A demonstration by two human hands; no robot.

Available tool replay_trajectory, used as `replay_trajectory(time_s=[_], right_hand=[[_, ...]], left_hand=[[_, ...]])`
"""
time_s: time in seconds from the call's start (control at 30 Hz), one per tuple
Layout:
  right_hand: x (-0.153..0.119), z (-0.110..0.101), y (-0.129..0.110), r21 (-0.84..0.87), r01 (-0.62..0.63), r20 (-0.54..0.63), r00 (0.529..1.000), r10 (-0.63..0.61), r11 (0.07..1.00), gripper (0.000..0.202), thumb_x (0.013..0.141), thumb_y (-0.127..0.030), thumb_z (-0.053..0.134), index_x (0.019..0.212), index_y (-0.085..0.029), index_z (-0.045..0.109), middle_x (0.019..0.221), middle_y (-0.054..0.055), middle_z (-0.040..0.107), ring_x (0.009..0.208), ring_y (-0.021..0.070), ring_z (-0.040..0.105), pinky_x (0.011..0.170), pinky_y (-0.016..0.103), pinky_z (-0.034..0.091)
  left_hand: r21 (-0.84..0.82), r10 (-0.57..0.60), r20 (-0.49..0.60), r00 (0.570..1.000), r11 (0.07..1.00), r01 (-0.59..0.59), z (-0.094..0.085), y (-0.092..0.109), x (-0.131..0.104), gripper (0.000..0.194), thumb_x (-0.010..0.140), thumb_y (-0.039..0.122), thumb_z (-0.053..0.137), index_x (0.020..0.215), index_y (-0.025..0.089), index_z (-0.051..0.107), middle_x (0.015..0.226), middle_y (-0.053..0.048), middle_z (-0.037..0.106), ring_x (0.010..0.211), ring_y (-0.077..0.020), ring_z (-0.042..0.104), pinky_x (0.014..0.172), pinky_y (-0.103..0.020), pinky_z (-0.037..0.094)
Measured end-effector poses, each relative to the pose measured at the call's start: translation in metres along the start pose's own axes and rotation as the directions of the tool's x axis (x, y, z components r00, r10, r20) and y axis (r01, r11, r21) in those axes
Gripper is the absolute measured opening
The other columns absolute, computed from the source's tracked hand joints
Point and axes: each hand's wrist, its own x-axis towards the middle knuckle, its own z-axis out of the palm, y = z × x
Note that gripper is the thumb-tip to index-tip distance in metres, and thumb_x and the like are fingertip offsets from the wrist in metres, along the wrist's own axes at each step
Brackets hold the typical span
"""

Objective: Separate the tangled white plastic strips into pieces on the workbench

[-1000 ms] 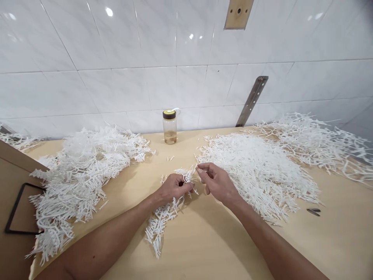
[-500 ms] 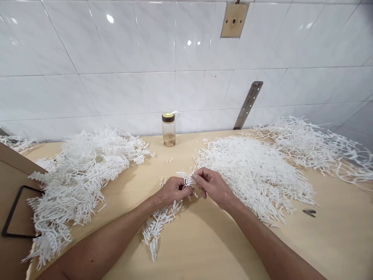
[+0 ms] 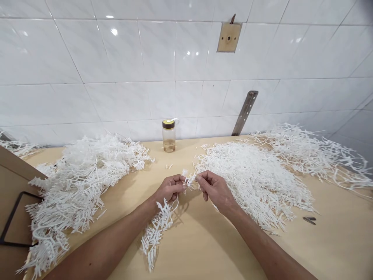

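Shifted since the earlier frame: left hand (image 3: 170, 189) drawn slightly away from right hand (image 3: 215, 189), gap between fingertips wider; trailing cluster (image 3: 164, 216) now hanging from a visible loop below left hand, beside left wrist. View tilted up a bit, so bottle (image 3: 169, 140) and wall plate (image 3: 229, 37) lower in frame. Both big piles unchanged.

Held: short white branched piece (image 3: 190, 181), spanning the space between both hands, over bare table (image 3: 204, 249). Left hand pinched narrow on left end, thumb against index finger; right hand pinched narrow at right end, other fingers loosely curled. Exact strand in each pinch too small to tell.

Materials: matte white strands, thin, forked, twig-like, bristly at tips. Left pile (image 3: 87, 182) tangled and clumpy; right pile (image 3: 250, 171) flatter, denser, close beside right hand; far-right pile (image 3: 317, 151) looser, longer, net-like. Table smooth, pale, wood-toned. Bottle clear, cylindrical, dark-and-yellow lid, some liquid inside. Wall (image 3: 131, 50) in glossy marbled tile. Flat metal strip (image 3: 245, 112) perforated, leaning on tile.
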Motion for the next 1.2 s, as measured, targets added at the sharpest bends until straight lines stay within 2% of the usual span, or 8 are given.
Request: replay_trajectory(time_s=[0.2, 0.33, 0.53, 0.63, 0.8, 0.97, 1.07, 1.2], right_hand=[[-0.001, 0.000, -0.003, -0.014, -0.008, 0.012, 1.000, 0.008, 1.000, 0.031, 0.086, -0.049, 0.062, 0.079, -0.019, 0.061, 0.054, -0.006, 0.048, 0.039, 0.0072, 0.045, 0.041, 0.021, 0.038], [-0.003, 0.001, -0.005, -0.006, -0.016, 0.016, 1.000, 0.016, 1.000, 0.031, 0.086, -0.049, 0.062, 0.080, -0.019, 0.061, 0.055, -0.006, 0.048, 0.039, 0.0077, 0.045, 0.042, 0.022, 0.038], [-0.003, 0.001, -0.006, -0.010, -0.038, 0.026, 0.999, 0.038, 0.999, 0.031, 0.085, -0.049, 0.062, 0.081, -0.019, 0.062, 0.054, -0.007, 0.047, 0.039, 0.0079, 0.045, 0.042, 0.022, 0.038], [-0.003, 0.002, -0.006, -0.026, -0.044, 0.040, 0.998, 0.045, 0.999, 0.030, 0.085, -0.049, 0.062, 0.082, -0.019, 0.062, 0.054, -0.007, 0.047, 0.039, 0.0082, 0.045, 0.042, 0.022, 0.038], [-0.003, 0.001, -0.005, -0.055, -0.049, 0.055, 0.997, 0.052, 0.997, 0.032, 0.086, -0.050, 0.060, 0.081, -0.019, 0.062, 0.055, -0.006, 0.047, 0.039, 0.0081, 0.045, 0.042, 0.023, 0.039], [-0.004, 0.001, -0.008, -0.089, -0.044, 0.053, 0.997, 0.049, 0.995, 0.033, 0.087, -0.051, 0.058, 0.080, -0.019, 0.062, 0.054, -0.006, 0.046, 0.040, 0.0085, 0.045, 0.043, 0.023, 0.038], [-0.005, 0.001, -0.009, -0.091, -0.042, 0.051, 0.998, 0.046, 0.995, 0.032, 0.087, -0.050, 0.058, 0.080, -0.019, 0.062, 0.055, -0.006, 0.047, 0.040, 0.0090, 0.045, 0.043, 0.023, 0.039], [-0.006, 0.001, -0.008, -0.097, -0.035, 0.056, 0.998, 0.041, 0.995, 0.030, 0.087, -0.049, 0.058, 0.081, -0.019, 0.063, 0.055, -0.006, 0.047, 0.040, 0.0092, 0.046, 0.043, 0.023, 0.039]], left_hand=[[-0.055, -0.004, -0.034, 0.999, 0.999, 0.002, -0.002, 0.000, 0.000, 0.036, 0.075, 0.046, 0.072, 0.095, 0.017, 0.066, 0.042, 0.008, 0.044, 0.033, -0.0047, 0.024, 0.035, -0.021, 0.010], [-0.011, 0.028, -0.087, 0.996, 1.000, -0.029, 0.003, 0.000, 0.000, 0.037, 0.070, 0.049, 0.078, 0.078, 0.016, 0.063, 0.041, 0.008, 0.043, 0.035, -0.0041, 0.027, 0.038, -0.020, 0.017], [0.106, 0.107, -0.171, 0.979, 0.990, -0.090, 0.010, -0.003, 0.001, 0.041, 0.078, 0.056, 0.068, 0.088, 0.017, 0.067, 0.042, 0.008, 0.043, 0.039, -0.0056, 0.031, 0.043, -0.020, 0.021], [0.155, 0.153, -0.191, 0.970, 0.980, -0.124, 0.012, -0.003, 0.001, 0.042, 0.079, 0.058, 0.065, 0.082, 0.016, 0.067, 0.043, 0.007, 0.043, 0.041, -0.0062, 0.033, 0.045, -0.021, 0.024], [0.177, 0.161, -0.184, 0.970, 0.976, -0.129, 0.013, 0.000, 0.000, 0.044, 0.078, 0.059, 0.065, 0.076, 0.015, 0.067, 0.044, 0.006, 0.045, 0.040, -0.0063, 0.030, 0.044, -0.023, 0.022], [0.157, 0.211, -0.174, 0.962, 0.970, -0.185, 0.012, -0.004, 0.003, 0.041, 0.075, 0.055, 0.070, 0.074, 0.014, 0.069, 0.045, 0.005, 0.046, 0.046, -0.0072, 0.036, 0.049, -0.023, 0.026], [0.144, 0.214, -0.215, 0.953, 0.972, -0.185, 0.014, -0.006, 0.002, 0.041, 0.069, 0.054, 0.075, 0.069, 0.014, 0.068, 0.048, 0.004, 0.047, 0.048, -0.0075, 0.038, 0.050, -0.023, 0.028], [0.170, 0.161, -0.299, 0.941, 0.979, -0.113, 0.019, -0.004, -0.003, 0.041, 0.065, 0.054, 0.078, 0.066, 0.015, 0.066, 0.044, 0.006, 0.042, 0.043, -0.0077, 0.036, 0.045, -0.023, 0.027]])
